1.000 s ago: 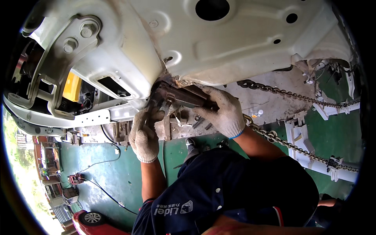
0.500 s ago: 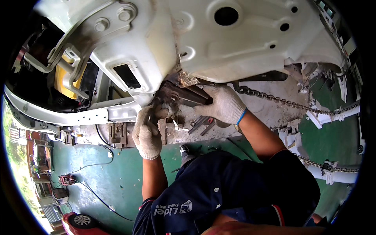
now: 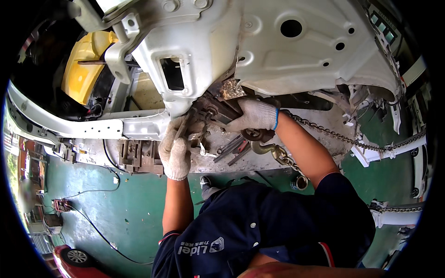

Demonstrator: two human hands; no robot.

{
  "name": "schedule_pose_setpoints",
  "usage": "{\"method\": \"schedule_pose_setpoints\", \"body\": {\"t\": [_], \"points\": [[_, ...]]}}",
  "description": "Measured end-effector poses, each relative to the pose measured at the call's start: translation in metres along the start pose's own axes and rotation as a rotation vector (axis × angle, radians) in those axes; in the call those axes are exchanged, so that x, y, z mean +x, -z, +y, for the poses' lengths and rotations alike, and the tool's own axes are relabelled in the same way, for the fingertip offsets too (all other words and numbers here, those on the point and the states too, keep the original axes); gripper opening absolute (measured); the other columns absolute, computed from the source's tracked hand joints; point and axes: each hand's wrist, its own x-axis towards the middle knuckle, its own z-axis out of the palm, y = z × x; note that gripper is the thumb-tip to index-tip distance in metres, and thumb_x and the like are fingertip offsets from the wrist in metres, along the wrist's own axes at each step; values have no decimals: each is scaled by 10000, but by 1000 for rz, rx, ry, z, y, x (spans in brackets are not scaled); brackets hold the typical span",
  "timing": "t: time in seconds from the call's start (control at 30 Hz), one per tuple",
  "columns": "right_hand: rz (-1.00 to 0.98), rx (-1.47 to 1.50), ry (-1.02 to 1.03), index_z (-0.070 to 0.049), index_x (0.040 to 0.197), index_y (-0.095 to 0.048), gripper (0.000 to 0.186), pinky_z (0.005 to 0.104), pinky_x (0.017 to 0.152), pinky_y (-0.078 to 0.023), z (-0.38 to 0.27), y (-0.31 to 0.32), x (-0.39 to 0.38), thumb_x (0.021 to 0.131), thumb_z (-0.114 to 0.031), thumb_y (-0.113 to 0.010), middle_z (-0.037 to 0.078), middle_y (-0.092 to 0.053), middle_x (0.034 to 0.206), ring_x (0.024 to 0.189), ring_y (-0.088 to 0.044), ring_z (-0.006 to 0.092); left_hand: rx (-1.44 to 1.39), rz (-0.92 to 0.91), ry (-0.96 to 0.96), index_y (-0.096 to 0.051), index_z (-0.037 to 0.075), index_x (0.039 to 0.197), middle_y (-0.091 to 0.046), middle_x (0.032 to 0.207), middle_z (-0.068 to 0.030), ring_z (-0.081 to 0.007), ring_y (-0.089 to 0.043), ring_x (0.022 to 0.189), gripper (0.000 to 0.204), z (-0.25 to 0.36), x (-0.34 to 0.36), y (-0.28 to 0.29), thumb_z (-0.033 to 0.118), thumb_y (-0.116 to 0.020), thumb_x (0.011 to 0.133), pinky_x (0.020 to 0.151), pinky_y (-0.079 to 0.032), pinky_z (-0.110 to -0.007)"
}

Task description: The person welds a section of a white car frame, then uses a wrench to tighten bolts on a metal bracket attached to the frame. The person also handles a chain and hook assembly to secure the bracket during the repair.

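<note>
My left hand (image 3: 175, 150), in a cream knit glove, is closed round a narrow steel piece (image 3: 184, 121) at the left end of a dark, rusty steel clamp (image 3: 211, 111) under the white car body (image 3: 287, 55). My right hand (image 3: 252, 115), gloved with a blue cuff, grips the right part of that clamp. A rough, corroded patch (image 3: 232, 90) shows on the body just above it. Below my right hand hang a heavy hook (image 3: 262, 148) and chain, near some loose steel bars (image 3: 229, 150).
A bench edge (image 3: 143, 157) runs beneath the body. A second chain (image 3: 333, 134) stretches right to a white frame arm (image 3: 366, 153). A yellow part (image 3: 83, 69) sits in the left opening. Hoses and a red machine (image 3: 61, 205) lie on the green floor; a red car (image 3: 74, 262) stands lower left.
The view has swung, so the car body sits further right in it. My right hand has risen slightly with the clamp, and the hook below it has come into sight.
</note>
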Motion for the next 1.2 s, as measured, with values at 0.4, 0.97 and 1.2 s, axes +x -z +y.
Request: {"method": "schedule_pose_setpoints", "body": {"t": [0.4, 0.97, 1.2], "points": [[46, 238, 59, 11, 1309, -708, 611, 365, 985, -550, 3, -7, -7, 813, -302, -880, 96, -770, 1161, 1069, -686, 187, -178, 316, 173, -571, 2, 1349, -676, 1301, -170, -280, -712, 1126, 490, -29, -26, -29, 339, -744, 1038, 1017, -582, -444], [142, 241, -69, -35, 1248, -685, 391, 216, 494, -386, 36, -14, -2, 939, -266, -750, -35, -654, 889, 625, -525, 30, 772, 353, -92, -621, -34, 941, -651, 888, -275, -513, -666, 879, 389, -48, 12, -83, 352, -630, 987, 788, -552, -558], [72, 427, -43, 8, 1294, -657, 396, 283, 757, -556, 29, -20, -9, 965, -197, -737, 16, -704, 1039, 862, -675, 120, 752, 316, 35, -649, 27, 1118, -703, 1070, -267, -483, -690, 988, 329, -52, 14, -88, 335, -564, 1037, 865, -575, -537]]}}
